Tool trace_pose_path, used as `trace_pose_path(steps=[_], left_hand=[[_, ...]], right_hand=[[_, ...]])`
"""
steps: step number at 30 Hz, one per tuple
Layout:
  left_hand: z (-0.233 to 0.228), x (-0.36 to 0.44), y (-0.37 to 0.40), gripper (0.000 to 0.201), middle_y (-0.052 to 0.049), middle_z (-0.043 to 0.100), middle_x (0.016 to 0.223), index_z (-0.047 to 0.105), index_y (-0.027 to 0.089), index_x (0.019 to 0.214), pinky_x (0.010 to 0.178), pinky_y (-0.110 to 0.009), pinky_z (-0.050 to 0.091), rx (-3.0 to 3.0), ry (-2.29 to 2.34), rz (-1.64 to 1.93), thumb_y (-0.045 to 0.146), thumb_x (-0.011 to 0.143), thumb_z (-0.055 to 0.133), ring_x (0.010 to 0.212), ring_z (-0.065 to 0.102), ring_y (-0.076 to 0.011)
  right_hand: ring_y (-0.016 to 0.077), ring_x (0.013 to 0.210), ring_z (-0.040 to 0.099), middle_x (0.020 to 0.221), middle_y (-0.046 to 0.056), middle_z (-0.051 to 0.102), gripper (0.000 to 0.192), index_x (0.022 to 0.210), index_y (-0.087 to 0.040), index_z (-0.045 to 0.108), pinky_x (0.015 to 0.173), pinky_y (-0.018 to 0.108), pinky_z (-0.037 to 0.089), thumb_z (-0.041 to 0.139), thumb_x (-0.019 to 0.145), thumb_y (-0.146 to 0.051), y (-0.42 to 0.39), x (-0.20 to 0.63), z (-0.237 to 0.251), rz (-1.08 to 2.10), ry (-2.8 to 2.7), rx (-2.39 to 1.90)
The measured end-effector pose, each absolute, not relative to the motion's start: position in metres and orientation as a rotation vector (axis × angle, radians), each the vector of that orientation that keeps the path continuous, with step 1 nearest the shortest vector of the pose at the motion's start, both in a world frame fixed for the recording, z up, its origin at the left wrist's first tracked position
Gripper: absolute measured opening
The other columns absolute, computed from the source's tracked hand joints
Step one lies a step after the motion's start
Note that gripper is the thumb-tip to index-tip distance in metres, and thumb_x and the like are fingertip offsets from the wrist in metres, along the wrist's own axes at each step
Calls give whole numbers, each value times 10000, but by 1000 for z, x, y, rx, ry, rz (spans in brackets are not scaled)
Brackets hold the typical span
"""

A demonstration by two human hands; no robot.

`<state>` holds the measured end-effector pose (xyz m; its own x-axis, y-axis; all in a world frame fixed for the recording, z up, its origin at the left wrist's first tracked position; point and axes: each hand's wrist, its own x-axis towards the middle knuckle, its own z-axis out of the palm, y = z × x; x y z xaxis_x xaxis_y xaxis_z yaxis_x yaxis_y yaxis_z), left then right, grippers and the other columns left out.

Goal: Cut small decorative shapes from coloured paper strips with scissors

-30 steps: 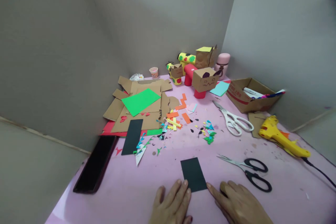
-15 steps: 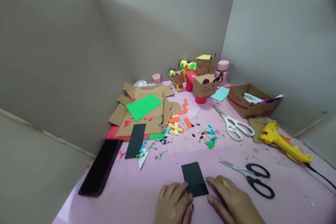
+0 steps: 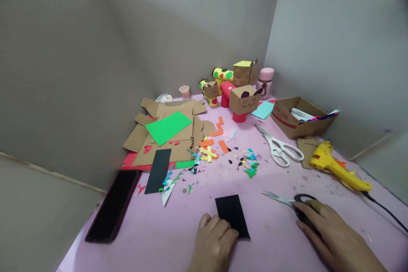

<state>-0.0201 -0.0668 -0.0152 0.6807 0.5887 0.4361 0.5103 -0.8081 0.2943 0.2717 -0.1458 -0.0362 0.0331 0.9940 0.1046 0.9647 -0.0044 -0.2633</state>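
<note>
Clock set on the black card (image 3: 232, 210), twelve at the far end of the pink table (image 3: 153, 229). The card lay flat in front of me.

Left hand (image 3: 214, 242): at between seven and eight, fingers curled over the card's near left part and touching it. Could not tell whether they pinched it or only pressed it down; the thumb was hidden.

Right hand (image 3: 333, 229): at just past three, well apart from the left, laid over the black-handled scissors (image 3: 285, 200). Index finger and thumb touched the dark handles. Could not tell how firmly the fingers had closed on them. The blades pointed toward ten, slightly parted.

Other things around the card: a phone (image 3: 112, 208) at nine; a dark paper strip (image 3: 157, 170) near ten, its upper end on the cardboard (image 3: 170, 151); a green sheet (image 3: 168, 128) between ten and eleven, lying on that same cardboard. Leaf-shaped scraps (image 3: 251, 171) at one, white-handled scissors (image 3: 282, 149) between one and two, a yellow glue gun (image 3: 339, 170) past two. At twelve, beyond the scraps, a red tube figure with a cardboard box head (image 3: 245, 101).
</note>
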Motion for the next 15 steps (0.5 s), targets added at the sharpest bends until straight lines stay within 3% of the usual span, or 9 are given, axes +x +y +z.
trace_pose_path(steps=[3,9,15], left_hand=[[-21,-22,-70,286,-4,629,668,624,188,858,620,-316,294,2875,845,875,151,934,350,596,506,-157],[-15,-23,-72,146,-14,646,727,619,193,886,606,-311,335,2805,903,747,164,878,476,629,529,-174],[-7,-21,-68,157,-43,650,754,625,200,889,615,-312,427,2582,933,602,135,857,485,697,560,-198]], right_hand=[[312,995,629,1121,188,604,422,1146,-145,598,827,473,535,408,894,-426,-147,272,-36,136,-1982,-2089],[324,820,660,931,184,660,353,955,-138,622,751,509,530,461,865,-439,-146,279,-29,140,-1989,-2205],[193,650,675,771,72,678,106,906,-201,537,595,285,572,459,835,-214,-159,255,-19,433,-2077,-1826]])
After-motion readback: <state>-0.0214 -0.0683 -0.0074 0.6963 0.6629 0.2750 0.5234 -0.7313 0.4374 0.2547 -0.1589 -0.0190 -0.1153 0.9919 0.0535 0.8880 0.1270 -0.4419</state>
